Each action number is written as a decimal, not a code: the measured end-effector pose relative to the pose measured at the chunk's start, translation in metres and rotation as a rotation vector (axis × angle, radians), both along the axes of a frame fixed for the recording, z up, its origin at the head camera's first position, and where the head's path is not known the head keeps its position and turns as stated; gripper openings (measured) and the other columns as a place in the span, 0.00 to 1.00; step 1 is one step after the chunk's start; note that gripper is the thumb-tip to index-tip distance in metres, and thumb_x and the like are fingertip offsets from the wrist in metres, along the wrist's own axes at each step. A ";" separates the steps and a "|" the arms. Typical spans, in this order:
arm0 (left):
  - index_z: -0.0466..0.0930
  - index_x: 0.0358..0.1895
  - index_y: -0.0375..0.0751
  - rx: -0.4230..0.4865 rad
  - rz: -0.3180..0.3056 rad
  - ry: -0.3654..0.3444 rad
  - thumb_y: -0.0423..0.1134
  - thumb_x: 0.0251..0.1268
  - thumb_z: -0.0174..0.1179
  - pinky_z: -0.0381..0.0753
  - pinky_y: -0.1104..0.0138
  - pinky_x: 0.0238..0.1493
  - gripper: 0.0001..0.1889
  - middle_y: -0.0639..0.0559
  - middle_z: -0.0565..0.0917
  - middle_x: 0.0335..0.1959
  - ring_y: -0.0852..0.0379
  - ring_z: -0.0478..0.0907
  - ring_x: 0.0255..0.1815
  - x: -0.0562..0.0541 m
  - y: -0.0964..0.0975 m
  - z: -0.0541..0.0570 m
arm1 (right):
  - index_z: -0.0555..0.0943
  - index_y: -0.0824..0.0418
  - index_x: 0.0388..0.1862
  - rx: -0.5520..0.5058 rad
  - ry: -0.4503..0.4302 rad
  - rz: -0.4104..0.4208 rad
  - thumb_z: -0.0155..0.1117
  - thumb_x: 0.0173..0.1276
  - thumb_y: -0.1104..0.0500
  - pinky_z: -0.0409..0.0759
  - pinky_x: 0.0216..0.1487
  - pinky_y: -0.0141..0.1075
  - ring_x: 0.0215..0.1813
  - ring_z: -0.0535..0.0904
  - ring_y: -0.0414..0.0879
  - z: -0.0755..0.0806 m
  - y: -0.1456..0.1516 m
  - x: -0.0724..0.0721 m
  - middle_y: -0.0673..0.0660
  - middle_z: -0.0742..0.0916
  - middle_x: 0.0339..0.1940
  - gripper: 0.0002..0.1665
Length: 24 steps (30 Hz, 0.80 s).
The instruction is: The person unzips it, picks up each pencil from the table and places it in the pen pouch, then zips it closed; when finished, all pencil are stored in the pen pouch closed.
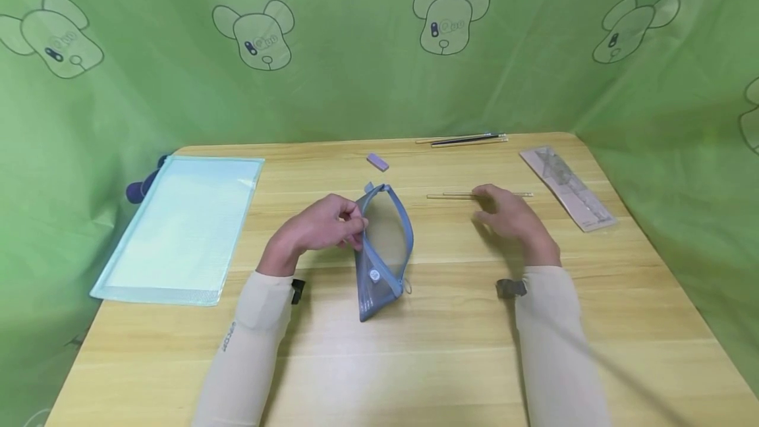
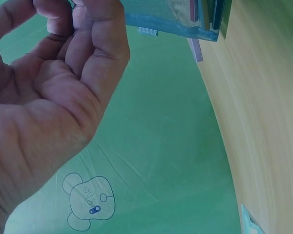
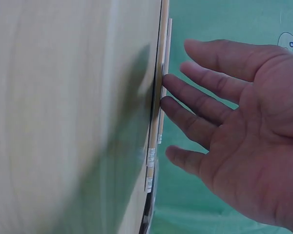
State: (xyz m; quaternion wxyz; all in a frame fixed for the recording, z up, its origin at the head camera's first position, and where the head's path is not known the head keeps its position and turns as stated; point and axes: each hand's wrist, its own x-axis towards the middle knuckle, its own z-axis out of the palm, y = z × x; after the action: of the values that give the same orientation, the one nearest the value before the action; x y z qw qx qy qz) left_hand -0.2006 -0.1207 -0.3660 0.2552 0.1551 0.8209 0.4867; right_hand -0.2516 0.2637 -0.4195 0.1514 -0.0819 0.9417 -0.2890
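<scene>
1. Green cloth curtain, printed with cartoon animal heads, surrounds a pale wood-grain table.
2. Two thin, light-brown pencils lie side by side to the right of a grey-blue mesh zip pouch, apart from it; their long axes run left to right, with the left ends nearest the pouch's gaping mouth.
3. The right hand is the nearer one, over the pencils' right half, its fingers loosely spread; whether the fingertips touch the wood I cannot tell.
4. The left hand pinches the pouch's left rim between thumb and curled fingers; the mouth's long axis runs mostly away from the person.
5. Writing: the curtain's heads bear lettering resembling "QUD"; the pouch's round white badge, the pencils' printed bands and the beige left sleeve's dark letters are illegible.
</scene>
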 end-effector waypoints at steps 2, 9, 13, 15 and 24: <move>0.81 0.38 0.33 -0.001 -0.003 0.001 0.37 0.82 0.56 0.87 0.64 0.39 0.12 0.33 0.91 0.41 0.33 0.90 0.49 0.000 0.000 0.000 | 0.68 0.63 0.81 0.007 -0.002 -0.003 0.62 0.82 0.57 0.52 0.86 0.69 0.87 0.56 0.73 -0.001 0.000 0.000 0.70 0.69 0.84 0.33; 0.82 0.38 0.33 -0.010 -0.003 -0.004 0.37 0.82 0.56 0.89 0.60 0.43 0.12 0.31 0.91 0.42 0.33 0.91 0.49 -0.002 0.000 -0.002 | 0.72 0.64 0.77 0.053 -0.010 -0.010 0.64 0.79 0.61 0.55 0.85 0.69 0.85 0.60 0.73 -0.002 0.002 -0.002 0.72 0.73 0.80 0.30; 0.82 0.38 0.33 -0.008 -0.001 -0.007 0.36 0.82 0.56 0.88 0.62 0.41 0.12 0.32 0.91 0.42 0.31 0.90 0.50 -0.002 -0.001 -0.002 | 0.76 0.67 0.72 0.056 0.021 0.001 0.66 0.76 0.66 0.64 0.82 0.67 0.79 0.70 0.73 -0.002 -0.001 -0.002 0.73 0.80 0.73 0.27; 0.82 0.38 0.33 -0.006 0.000 -0.007 0.36 0.82 0.56 0.88 0.63 0.41 0.12 0.32 0.91 0.42 0.32 0.90 0.50 -0.001 -0.001 -0.002 | 0.77 0.68 0.70 0.033 0.025 0.009 0.68 0.74 0.68 0.70 0.79 0.66 0.73 0.76 0.72 -0.003 -0.004 -0.001 0.73 0.83 0.68 0.27; 0.82 0.38 0.34 0.000 0.003 -0.011 0.37 0.82 0.56 0.87 0.65 0.40 0.12 0.35 0.91 0.40 0.33 0.90 0.49 -0.002 -0.001 -0.002 | 0.80 0.71 0.66 -0.077 -0.015 0.037 0.71 0.68 0.71 0.82 0.65 0.52 0.55 0.82 0.57 -0.008 -0.019 0.000 0.67 0.86 0.54 0.27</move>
State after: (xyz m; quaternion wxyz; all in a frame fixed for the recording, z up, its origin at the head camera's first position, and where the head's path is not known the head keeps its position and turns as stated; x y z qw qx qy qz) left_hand -0.2023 -0.1217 -0.3682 0.2589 0.1512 0.8198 0.4878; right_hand -0.2515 0.2444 -0.4273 0.1605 -0.1027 0.9271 -0.3227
